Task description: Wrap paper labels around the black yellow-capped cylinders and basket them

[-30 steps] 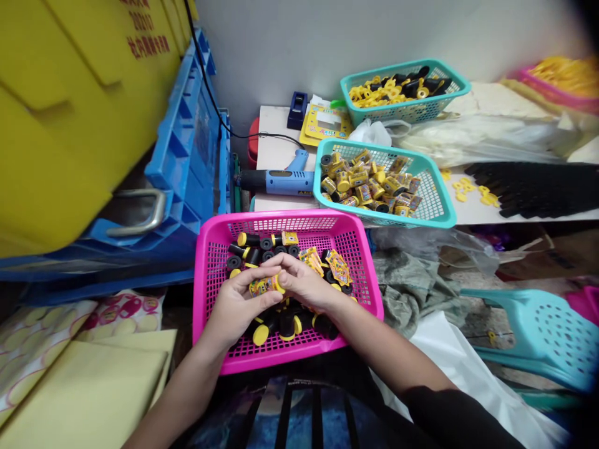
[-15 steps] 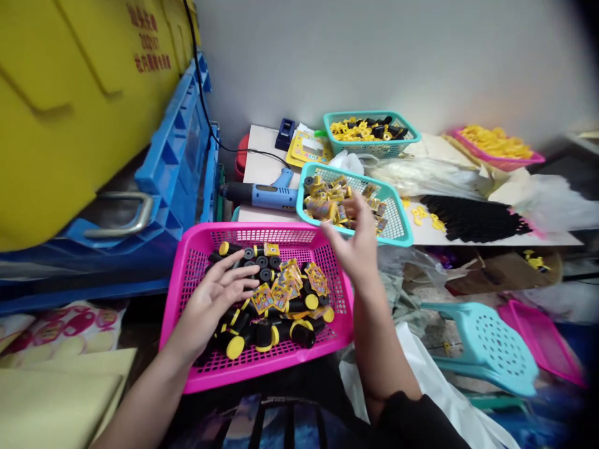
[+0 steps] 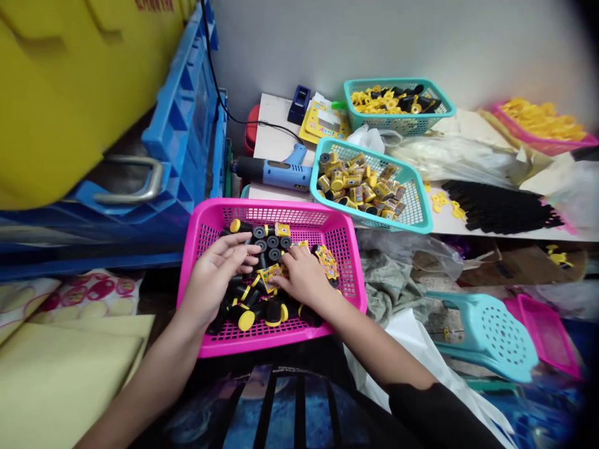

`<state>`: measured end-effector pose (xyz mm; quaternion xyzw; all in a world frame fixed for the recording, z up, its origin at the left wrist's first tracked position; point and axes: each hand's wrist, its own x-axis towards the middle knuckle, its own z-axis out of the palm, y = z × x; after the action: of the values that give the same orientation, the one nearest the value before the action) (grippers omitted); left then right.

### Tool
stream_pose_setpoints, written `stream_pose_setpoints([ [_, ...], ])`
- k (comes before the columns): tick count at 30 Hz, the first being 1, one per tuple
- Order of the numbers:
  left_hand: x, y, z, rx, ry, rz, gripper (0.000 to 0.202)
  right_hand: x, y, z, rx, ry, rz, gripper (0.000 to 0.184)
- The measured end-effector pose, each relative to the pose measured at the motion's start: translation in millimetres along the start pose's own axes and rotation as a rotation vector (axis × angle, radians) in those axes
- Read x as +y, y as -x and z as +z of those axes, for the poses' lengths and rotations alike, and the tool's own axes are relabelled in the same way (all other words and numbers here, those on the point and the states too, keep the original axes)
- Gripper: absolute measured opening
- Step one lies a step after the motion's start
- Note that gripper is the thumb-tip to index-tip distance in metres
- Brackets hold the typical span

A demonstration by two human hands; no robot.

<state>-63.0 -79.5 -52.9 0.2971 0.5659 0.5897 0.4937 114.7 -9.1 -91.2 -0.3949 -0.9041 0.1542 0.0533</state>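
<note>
My left hand (image 3: pixel 211 274) hovers over the left part of a pink mesh basket (image 3: pixel 276 345), its fingers loosely bent and thumb near them; I see nothing held. My right hand (image 3: pixel 304 274) reaches into the same basket, fingertips apart, touching the pile of printed yellow labels (image 3: pixel 267 277). Around both hands lie several black cylinders with yellow ends, such as one yellow-capped cylinder (image 3: pixel 246 320). One cylinder with a label around it (image 3: pixel 282 230) lies near the back wall of the basket. Farther back, a teal basket (image 3: pixel 418 209) holds many labelled cylinders (image 3: pixel 358 187).
A blue heat gun (image 3: pixel 281 173) lies left of the teal basket. Behind stands another teal basket (image 3: pixel 397 125) of yellow and black parts. Black strips (image 3: pixel 500 209) lie on the right. A blue crate (image 3: pixel 180 137) borders the left, and a light-blue stool (image 3: pixel 496 337) stands low right.
My right hand has come down from above the teal basket into the pink basket, onto the labels. My left fingers have drawn closer together. The view has shifted slightly.
</note>
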Motion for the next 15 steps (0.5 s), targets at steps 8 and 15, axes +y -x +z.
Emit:
stream_pose_setpoints([
  [8, -7.9, 2.3, 1.2, -0.054, -0.302, 0.105, 0.032, -2.5, -1.2, -14.5, 0.102, -0.515, -0.03, 0.013],
  [15, -5.9, 3.8, 5.3, -0.075, -0.305, 0.045, 0.038, -20.0, -5.4, -33.5, 0.169, -0.658, -0.025, 0.021],
])
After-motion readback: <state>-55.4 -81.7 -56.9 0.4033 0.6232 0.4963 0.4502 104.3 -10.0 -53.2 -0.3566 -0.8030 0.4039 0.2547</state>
